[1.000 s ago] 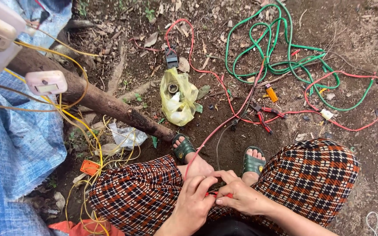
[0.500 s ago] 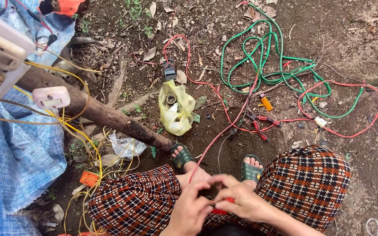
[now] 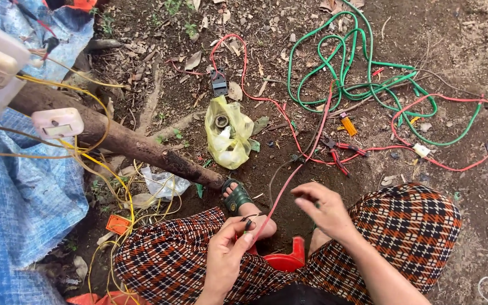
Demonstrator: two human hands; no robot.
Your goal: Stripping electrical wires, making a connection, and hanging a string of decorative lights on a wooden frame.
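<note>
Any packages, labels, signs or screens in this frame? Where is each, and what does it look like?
No signs, screens or readable labels.
Yellow plastic bag: on the dirt at centre, crumpled, holding small round parts.
Clear plastic wrapper: beside the log, crumpled, see-through.
Small orange box: lower left on the ground, squarish.

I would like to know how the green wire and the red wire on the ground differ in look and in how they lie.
The green wire lies heaped in tangled loops on the dirt, untouched; the red wire runs in a long line and one big loop to the right. The green wire stays far from both hands, while a red strand leads up to the left hand, which pinches its end. The right hand is open beside it. Both are thin insulated wires on bare soil.
</note>
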